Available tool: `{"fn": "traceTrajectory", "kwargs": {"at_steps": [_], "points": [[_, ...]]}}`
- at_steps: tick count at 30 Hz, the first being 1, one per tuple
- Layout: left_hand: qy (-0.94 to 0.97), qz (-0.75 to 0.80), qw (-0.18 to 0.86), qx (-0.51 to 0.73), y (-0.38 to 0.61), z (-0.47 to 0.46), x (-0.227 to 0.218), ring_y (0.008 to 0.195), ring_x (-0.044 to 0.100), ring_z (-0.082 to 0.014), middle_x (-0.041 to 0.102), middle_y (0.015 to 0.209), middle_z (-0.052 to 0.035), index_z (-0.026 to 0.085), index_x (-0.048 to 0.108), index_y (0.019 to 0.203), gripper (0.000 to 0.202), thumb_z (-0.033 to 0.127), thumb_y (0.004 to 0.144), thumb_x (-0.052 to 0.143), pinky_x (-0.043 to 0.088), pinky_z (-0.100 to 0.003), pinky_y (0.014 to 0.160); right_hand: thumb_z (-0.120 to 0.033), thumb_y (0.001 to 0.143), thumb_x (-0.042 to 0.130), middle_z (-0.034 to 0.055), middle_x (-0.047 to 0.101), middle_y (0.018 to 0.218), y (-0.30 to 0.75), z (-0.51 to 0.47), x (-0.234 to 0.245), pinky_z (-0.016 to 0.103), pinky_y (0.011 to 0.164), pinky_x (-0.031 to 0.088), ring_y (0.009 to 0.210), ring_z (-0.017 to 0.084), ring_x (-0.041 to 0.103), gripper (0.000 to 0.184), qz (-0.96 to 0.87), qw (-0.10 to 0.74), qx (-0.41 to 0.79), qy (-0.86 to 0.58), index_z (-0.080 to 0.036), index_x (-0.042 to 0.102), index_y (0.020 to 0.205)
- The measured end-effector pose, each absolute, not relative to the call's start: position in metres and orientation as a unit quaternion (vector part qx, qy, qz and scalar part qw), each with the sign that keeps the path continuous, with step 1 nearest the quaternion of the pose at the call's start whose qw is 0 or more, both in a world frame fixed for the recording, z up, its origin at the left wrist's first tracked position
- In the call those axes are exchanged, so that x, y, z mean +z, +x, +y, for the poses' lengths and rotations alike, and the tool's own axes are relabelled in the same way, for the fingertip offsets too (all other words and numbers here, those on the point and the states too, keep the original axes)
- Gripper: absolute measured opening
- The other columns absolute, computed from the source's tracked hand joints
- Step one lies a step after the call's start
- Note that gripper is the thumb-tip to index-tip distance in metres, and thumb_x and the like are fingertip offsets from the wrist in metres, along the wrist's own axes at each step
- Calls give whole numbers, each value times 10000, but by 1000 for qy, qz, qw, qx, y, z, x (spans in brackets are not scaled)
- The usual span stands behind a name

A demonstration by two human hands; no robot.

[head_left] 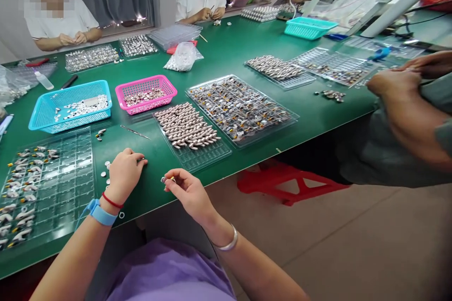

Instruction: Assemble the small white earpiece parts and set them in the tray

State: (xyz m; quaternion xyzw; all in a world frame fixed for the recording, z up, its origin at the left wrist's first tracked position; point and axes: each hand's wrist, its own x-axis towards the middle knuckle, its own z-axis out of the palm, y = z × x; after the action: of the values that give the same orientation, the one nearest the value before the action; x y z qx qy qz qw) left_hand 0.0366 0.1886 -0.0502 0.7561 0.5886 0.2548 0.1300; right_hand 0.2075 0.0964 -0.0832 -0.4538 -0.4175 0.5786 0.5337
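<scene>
My left hand (124, 171) rests knuckles-up on the green table (226, 56), fingers curled and pinched on something small I cannot make out. Small white round parts (105, 170) lie just left of it. My right hand (185, 188) hovers at the table's near edge, thumb and forefinger pinching a small silver part with a yellow tip (166, 179). A clear compartment tray (52, 183) with several finished pieces lies to the left of my left hand. Metal tweezers (135, 132) lie on the table beyond my hands.
A blue basket (45, 113) and a pink basket (122, 89) hold small parts. Clear trays of metal pieces (190, 129) (242, 106) sit to the right. Two people work at the far side; another person's arms (406, 103) reach in at right. A red stool (282, 181) stands under the table.
</scene>
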Motion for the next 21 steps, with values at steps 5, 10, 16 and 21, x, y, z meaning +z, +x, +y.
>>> {"fn": "traceTrajectory", "kwargs": {"at_steps": [5,10,16,21], "points": [[757,566,174,276,28,170,-46,678,664,-209,722,759,-42,257,782,757,93,272,780,693,489,-309,645,-423,794,693,13,621,801,209,97,-80,285,709,493,705,130,586,270,-407,535,602,-431,-183,603,879],[729,541,266,324,16,112,-38,682,722,-187,784,803,-33,237,780,855,164,370,795,705,567,-259,600,-413,813,672,-12,549,715,200,86,-71,249,608,432,645,117,504,246,-446,517,616,-392,-183,604,870],[663,543,326,399,10,61,-43,732,755,-198,797,855,-42,236,782,862,173,384,786,735,628,-256,645,-314,843,627,19,581,826,179,73,-71,261,674,445,730,132,536,137,-535,485,578,-380,-182,633,878],[597,561,341,461,6,48,-55,707,766,-209,802,824,-37,218,756,935,246,376,747,781,648,-284,672,-338,832,641,-7,562,749,172,72,-73,241,617,418,662,115,496,174,-522,446,614,-390,-175,586,858]]}}
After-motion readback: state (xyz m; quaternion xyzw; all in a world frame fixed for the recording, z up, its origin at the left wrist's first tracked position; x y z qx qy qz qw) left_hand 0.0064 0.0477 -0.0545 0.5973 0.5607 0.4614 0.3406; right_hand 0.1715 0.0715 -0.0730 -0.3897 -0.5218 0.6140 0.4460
